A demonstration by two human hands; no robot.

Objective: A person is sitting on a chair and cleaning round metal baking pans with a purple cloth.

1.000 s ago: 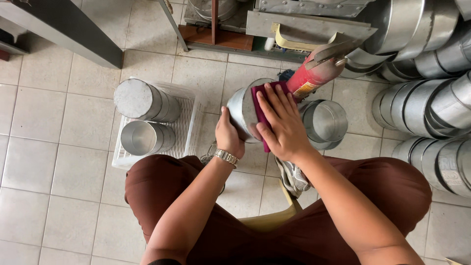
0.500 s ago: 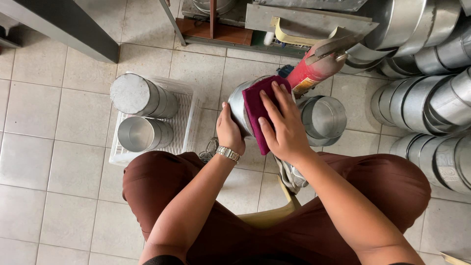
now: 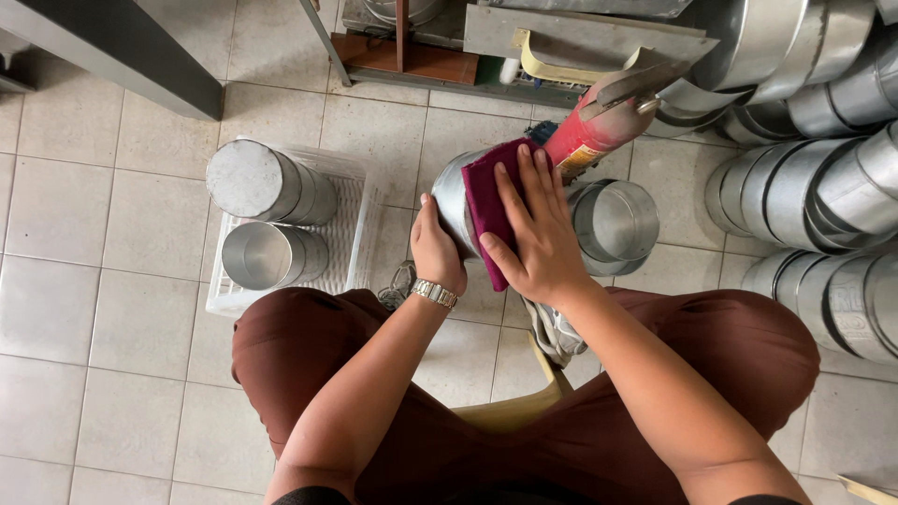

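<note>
While left hand [image 3: 436, 251] grips tin [image 3: 453, 198], right hand [image 3: 533, 234] presses cloth [image 3: 486, 201].

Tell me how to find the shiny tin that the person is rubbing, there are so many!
Start at the white plastic crate on the tiled floor, then look just right of it, above the person's knees. There the left hand steadies a round silver metal tin lying on its side. It is the only tin with a dark red cloth over it, pressed by the right hand.
</note>
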